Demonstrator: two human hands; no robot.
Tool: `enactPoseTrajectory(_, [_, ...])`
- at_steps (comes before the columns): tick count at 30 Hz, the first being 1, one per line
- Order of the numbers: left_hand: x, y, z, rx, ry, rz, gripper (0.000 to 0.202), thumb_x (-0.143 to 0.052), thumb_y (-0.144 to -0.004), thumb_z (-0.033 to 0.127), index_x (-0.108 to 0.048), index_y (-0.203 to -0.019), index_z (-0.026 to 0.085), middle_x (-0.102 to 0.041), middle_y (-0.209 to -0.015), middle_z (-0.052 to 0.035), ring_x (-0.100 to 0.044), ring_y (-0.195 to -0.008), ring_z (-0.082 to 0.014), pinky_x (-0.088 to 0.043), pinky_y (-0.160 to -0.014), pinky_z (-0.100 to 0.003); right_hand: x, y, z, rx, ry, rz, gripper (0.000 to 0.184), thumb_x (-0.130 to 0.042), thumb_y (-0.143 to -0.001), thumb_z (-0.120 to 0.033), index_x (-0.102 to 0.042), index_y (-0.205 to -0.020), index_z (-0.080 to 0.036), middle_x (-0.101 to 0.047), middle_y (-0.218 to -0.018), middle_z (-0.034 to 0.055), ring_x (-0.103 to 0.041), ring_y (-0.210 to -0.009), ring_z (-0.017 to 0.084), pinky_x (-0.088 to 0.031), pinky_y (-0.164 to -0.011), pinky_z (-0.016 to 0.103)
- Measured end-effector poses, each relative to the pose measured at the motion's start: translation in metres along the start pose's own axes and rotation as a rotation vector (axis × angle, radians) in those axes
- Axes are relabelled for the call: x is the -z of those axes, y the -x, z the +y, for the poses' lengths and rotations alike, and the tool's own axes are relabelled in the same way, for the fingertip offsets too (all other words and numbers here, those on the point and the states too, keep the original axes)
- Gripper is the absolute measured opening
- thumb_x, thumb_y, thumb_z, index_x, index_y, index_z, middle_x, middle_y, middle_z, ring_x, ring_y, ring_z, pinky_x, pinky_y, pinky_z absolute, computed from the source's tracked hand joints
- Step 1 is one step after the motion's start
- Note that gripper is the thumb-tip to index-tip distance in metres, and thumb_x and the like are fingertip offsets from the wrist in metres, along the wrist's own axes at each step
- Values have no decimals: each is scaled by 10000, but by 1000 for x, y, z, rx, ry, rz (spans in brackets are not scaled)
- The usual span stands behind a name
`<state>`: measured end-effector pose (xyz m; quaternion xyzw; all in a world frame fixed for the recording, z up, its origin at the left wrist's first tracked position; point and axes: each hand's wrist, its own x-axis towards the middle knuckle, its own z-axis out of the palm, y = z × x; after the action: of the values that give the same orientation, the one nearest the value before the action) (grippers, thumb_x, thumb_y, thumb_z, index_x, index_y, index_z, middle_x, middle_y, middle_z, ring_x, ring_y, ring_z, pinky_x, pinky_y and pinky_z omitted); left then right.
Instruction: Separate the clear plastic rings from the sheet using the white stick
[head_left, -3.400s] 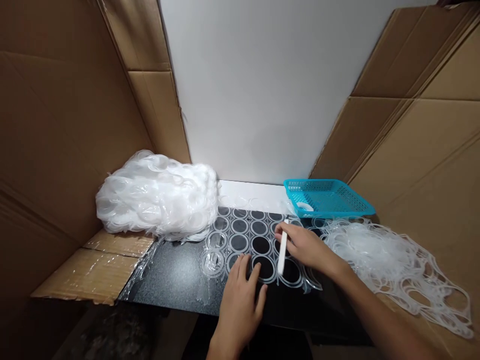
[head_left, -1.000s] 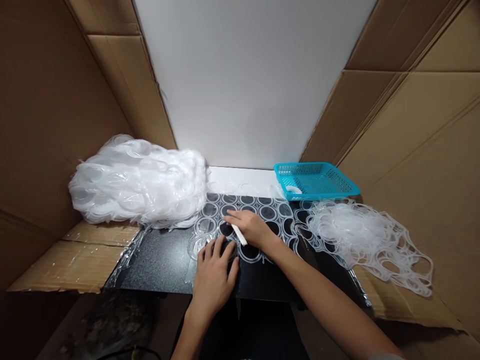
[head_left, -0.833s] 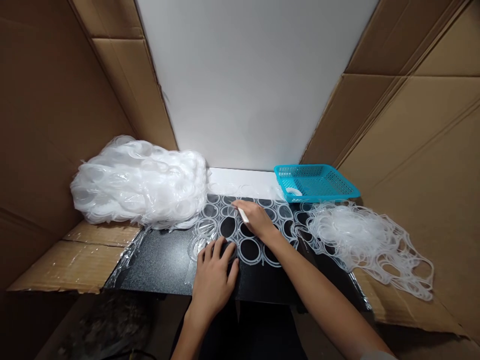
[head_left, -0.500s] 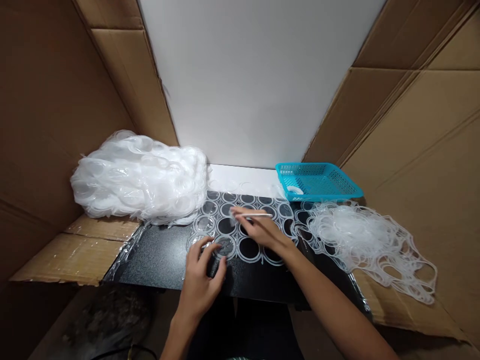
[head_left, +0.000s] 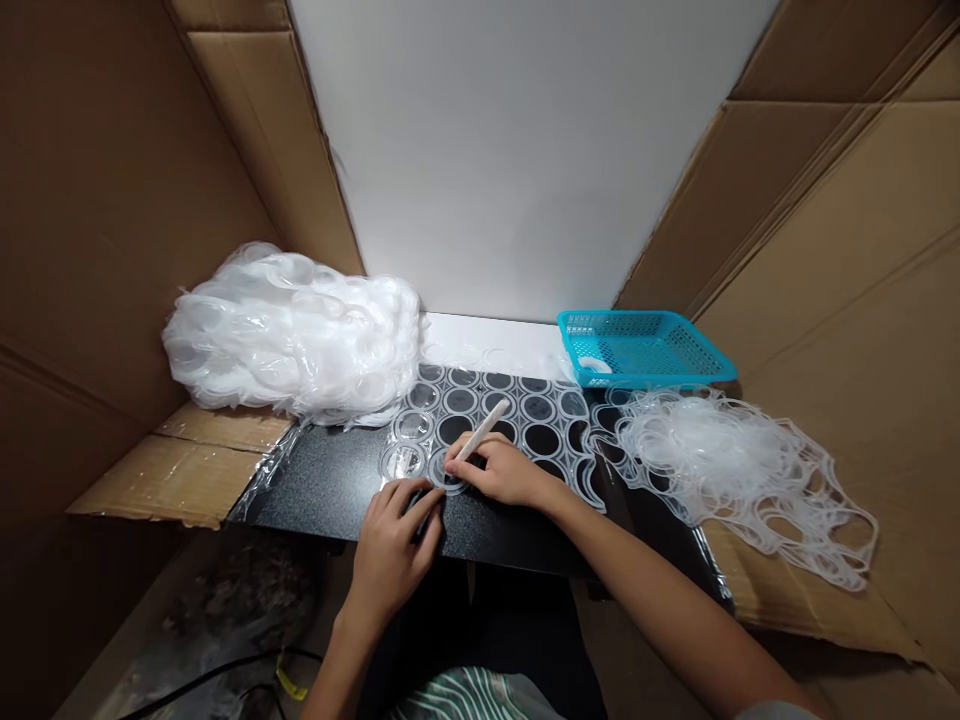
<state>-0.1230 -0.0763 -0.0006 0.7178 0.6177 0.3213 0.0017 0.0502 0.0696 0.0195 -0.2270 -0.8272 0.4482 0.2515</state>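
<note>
A clear plastic sheet [head_left: 538, 407] with rows of ring-edged circles lies flat on the black worktop. Pinched in my right hand [head_left: 506, 470] is a slim white pen-like tool [head_left: 484, 428], slanting up and away, its lower end at a circle in the sheet's front row. What sort of tip it has is hidden by my fingers. My left hand [head_left: 396, 530] rests at the sheet's front left edge, fingers bent but apart, fingertips close to that same circle. Nothing shows in its grasp.
On the left is a big heap of white ringed plastic sheets [head_left: 292, 335]. A blue basket [head_left: 652, 378] at the back right holds a white ring-like piece [head_left: 595, 366]. Tangled cut-out plastic webbing [head_left: 720, 455] lies to the right. Cardboard walls [head_left: 832, 250] flank the black worktop [head_left: 315, 485].
My right hand has come nearer and to the left, beside my left hand. The tool has swung from nearly level to a steeper slant. The view has shifted slightly.
</note>
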Motion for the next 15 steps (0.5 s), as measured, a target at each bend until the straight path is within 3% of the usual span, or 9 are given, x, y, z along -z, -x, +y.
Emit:
enactPoseTrajectory(6, [0, 0, 0, 9, -44, -14, 292, -571, -979, 187, -742, -1198, 275, -706, -1176, -70, -630, -1086, -259, -538, -934, -416, 0, -1, 3, 6, -21, 32, 144, -662, -967, -275, -784, -914, -218, -798, -987, 31, -737, -948, 209, -515, -998, 345])
enactPoseTrajectory(15, [-2, -1, 2, 13, -99, -21, 301, -550, -988, 199, -723, -1230, 243, -699, -1204, -93, -636, -1116, -271, -525, -952, -430, 2, 1, 3, 57, 52, -5, 166, -631, -995, -274, -787, -963, -229, -795, -1066, 36, -728, -1033, 213, -503, -1044, 348])
